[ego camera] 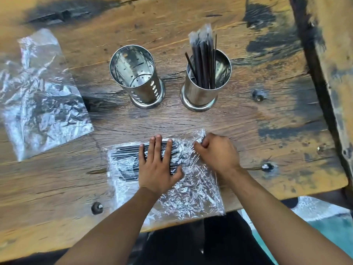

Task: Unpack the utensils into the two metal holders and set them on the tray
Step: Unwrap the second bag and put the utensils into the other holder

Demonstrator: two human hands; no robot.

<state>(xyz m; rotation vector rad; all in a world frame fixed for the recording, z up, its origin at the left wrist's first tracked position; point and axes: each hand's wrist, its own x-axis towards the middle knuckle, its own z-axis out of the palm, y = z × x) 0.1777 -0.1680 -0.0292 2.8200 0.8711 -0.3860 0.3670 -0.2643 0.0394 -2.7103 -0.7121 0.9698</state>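
From the head camera I looked down on a worn, dark-stained wooden table [191, 119]. Near its front edge lay a crinkled clear plastic bag [187, 192] with a bundle of long thin black utensils [126, 150] still inside, lying crosswise toward the bag's left end (whether they were straws or sticks, I could not tell through the glare). The left hand [158, 169] lay flat on the bag with its fingers straight and slightly spread, pressing down on the black bundle, so it was open and gripping nothing. The right hand [215, 152] sat just beside it at the bag's far right corner, its fingers curled and pinching the crumpled plastic there.

Farther back on the table stood two shiny perforated metal cylinder holders, both upright and apart from each other. The left metal holder [137, 77] had nothing in it that I could see; its perforated floor showed. The right metal holder [206, 87] held a cluster of black sticks in clear wrappers [203, 54], which leaned and rose well above its rim.

A second crumpled clear plastic bag [40, 92] lay flat at the table's left side, well apart from the hands. Beyond the near right corner of the table I saw a turquoise and white surface [328, 222], too blurred to identify.
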